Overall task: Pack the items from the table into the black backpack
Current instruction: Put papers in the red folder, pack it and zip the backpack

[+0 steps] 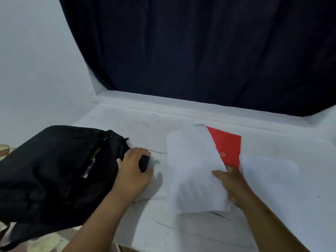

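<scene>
Left hand (133, 166) fingers curled on the black backpack (54, 166) edge, bench (145, 124) left. Right hand (231, 184) pinches white paper (190, 170) over red folder (227, 146); white logo unreadable.

No readable text, only a blurred mark on the red folder (227, 148)

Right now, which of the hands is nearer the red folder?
Right. The right hand grips white paper just below the red folder; the left hand grips the black backpack, further away.
</scene>
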### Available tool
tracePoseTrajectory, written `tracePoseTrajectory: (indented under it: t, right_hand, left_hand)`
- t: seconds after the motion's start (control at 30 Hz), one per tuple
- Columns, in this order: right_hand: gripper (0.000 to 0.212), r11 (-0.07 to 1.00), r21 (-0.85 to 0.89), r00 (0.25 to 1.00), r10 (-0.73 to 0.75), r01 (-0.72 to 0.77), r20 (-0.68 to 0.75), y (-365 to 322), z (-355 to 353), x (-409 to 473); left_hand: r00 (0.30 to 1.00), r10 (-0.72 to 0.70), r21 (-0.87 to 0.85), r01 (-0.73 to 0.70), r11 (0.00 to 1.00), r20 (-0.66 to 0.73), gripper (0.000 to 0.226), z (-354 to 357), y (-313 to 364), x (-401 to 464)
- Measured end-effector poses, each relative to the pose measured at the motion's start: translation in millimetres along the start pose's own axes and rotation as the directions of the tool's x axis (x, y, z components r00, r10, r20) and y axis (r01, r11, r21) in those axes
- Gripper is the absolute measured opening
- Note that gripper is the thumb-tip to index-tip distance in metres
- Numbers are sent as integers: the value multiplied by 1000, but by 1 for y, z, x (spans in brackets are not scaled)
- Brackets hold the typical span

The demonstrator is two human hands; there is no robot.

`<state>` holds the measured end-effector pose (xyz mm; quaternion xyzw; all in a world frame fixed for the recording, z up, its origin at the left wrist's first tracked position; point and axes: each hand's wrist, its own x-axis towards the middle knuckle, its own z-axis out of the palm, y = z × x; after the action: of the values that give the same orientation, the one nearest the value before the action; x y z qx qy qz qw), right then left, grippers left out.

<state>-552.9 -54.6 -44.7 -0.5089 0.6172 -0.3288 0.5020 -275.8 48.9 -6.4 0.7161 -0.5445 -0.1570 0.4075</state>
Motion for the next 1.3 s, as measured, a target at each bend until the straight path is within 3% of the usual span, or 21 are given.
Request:
tracePoseTrajectory:
  t: [0.07, 0.23, 0.43, 0.5, 0.57, 0.63, 0.73, 0.83, 0.97, 1.13, 1.3]
  right_hand:
    - [13, 997, 63, 998, 55, -54, -11, 10, -34, -7]
    - [14, 984, 155, 991, 99, -85, -87, 44, -119, -17]
    - [15, 988, 138, 979, 96, -71, -181, 79, -203, -34]
    - [14, 999, 39, 975, 33, -25, -218, 88, -225, -40]
    - [16, 981, -189, 967, -87, 41, -241, 95, -243, -45]
    - [36, 937, -345, 958, -148, 56, -247, 108, -257, -47]
    - [56, 924, -380, 952, -157, 48, -263, 130, -271, -44]
    - [56, 903, -427, 958, -165, 51, -235, 149, -273, -41]
    - [59, 862, -503, 946, -214, 65, -244, 167, -266, -45]
    - [35, 830, -554, 914, -278, 72, -296, 176, -264, -36]
    - [64, 782, -621, 912, -222, -45, -345, 168, -248, -34]
  left_hand:
    - [998, 47, -52, -45, 998, 37, 27, 33, 17, -3]
    - [973, 47, -67, -32, 997, 228, 17, 112, 52, -28]
    - [948, 126, -100, -101, 990, 293, 7, 191, 89, -65]
    - [947, 120, -84, -99, 992, 298, 13, 215, 96, -74]
    - [953, 83, -54, -70, 996, 291, 32, 236, 100, -84]
    - [961, 22, 12, -26, 1000, 276, 42, 255, 105, -94]
    - [974, -14, 190, -30, 981, 228, 39, 272, 108, -116]
    - [973, 56, 300, -124, 946, 225, 50, 278, 102, -128]
    - [976, 66, 297, -128, 946, 208, 62, 280, 100, -125]
    - [979, 92, 304, -145, 942, 180, 55, 285, 96, -125]
    - [986, 106, 317, -142, 938, 127, 45, 292, 91, -123]
